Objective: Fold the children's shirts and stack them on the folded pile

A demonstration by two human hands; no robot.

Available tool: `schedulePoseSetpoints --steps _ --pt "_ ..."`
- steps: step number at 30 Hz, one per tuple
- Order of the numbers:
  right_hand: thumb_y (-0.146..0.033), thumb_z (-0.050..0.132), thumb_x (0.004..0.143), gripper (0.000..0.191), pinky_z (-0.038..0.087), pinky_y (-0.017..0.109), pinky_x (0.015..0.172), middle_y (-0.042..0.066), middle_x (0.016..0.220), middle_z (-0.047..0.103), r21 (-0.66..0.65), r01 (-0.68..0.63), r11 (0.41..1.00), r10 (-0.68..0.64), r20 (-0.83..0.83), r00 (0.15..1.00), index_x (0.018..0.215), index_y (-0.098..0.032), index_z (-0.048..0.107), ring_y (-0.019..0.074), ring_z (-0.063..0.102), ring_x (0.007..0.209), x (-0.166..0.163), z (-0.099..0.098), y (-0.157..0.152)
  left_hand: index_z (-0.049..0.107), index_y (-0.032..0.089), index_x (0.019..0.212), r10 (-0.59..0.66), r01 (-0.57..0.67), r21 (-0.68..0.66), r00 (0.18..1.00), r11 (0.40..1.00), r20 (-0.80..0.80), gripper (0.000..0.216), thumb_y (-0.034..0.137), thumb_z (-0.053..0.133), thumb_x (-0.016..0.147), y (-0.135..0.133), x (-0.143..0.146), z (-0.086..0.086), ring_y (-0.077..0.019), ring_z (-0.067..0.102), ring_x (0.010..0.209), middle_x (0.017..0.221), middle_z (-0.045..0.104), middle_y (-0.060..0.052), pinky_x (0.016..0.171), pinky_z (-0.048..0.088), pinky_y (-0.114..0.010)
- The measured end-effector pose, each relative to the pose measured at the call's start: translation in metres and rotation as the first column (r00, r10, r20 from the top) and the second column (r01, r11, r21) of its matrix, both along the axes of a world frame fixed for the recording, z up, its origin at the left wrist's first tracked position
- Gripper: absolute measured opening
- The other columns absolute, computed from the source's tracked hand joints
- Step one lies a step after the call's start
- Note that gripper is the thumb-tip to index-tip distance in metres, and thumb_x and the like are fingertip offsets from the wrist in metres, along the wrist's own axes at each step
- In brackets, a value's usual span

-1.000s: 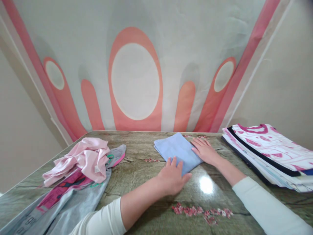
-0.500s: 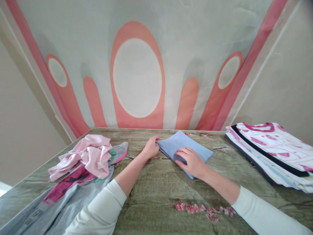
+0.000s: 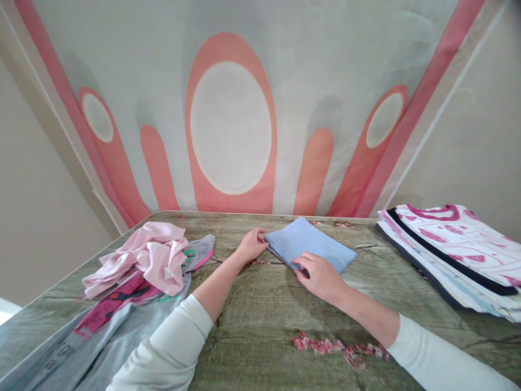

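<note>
The folded blue cloth [image 3: 311, 245] near the wooden table's [image 3: 252, 315] back edge looks soft, light; left hand [image 3: 251, 246] and right hand [image 3: 321, 276] pinch good-to-hold edges.

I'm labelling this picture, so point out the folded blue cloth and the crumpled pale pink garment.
Folded blue cloth [image 3: 307, 238], head view: its upper face.
Crumpled pale pink garment [image 3: 143, 256], head view: its rumpled middle.

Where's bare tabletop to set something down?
Widest: the table nearer than the blue cloth, between left sleeve and right sleeve. Narrower: between the blue cloth and the folded stack on the right. Crowded: left side, under the pink garment and grey garment; also the cloth's near-left edge, at left hand and right hand.
</note>
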State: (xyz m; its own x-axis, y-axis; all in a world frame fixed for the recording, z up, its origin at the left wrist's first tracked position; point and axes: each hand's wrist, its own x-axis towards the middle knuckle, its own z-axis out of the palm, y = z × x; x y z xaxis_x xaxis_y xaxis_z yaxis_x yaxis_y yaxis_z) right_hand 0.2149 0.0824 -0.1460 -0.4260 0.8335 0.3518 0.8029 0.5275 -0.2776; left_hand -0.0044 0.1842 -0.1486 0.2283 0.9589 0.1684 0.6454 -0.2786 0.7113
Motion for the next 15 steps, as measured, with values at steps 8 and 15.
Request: schedulePoseSetpoints --steps 8,15 --pt "-0.017 0.047 0.083 0.021 0.041 0.024 0.066 0.003 0.08 0.058 -0.042 -0.05 0.998 0.051 0.014 0.999 0.095 -0.021 0.064 0.0143 0.056 0.071 0.004 0.009 -0.001 0.051 0.015 0.11 0.073 -0.065 0.068 0.99 0.996 -0.12 0.039 0.009 0.053 0.072 -0.003 0.004 -0.002 -0.0145 0.059 0.071 0.075 0.061 0.0 0.068 0.045 -0.024" --pt "-0.028 0.055 0.081 0.022 0.041 0.026 0.066 0.003 0.083 0.058 -0.13 -0.083 0.988 0.094 0.082 0.992 0.101 -0.022 0.062 0.0162 0.056 0.072 0.008 0.022 -0.006 0.054 0.016 0.109 0.019 0.014 0.151 0.976 0.988 -0.216 0.037 0.008 0.05 0.073 -0.008 0.004 0.001 -0.017 0.057 0.085 0.09 0.06 -0.004 0.081 0.045 -0.028"
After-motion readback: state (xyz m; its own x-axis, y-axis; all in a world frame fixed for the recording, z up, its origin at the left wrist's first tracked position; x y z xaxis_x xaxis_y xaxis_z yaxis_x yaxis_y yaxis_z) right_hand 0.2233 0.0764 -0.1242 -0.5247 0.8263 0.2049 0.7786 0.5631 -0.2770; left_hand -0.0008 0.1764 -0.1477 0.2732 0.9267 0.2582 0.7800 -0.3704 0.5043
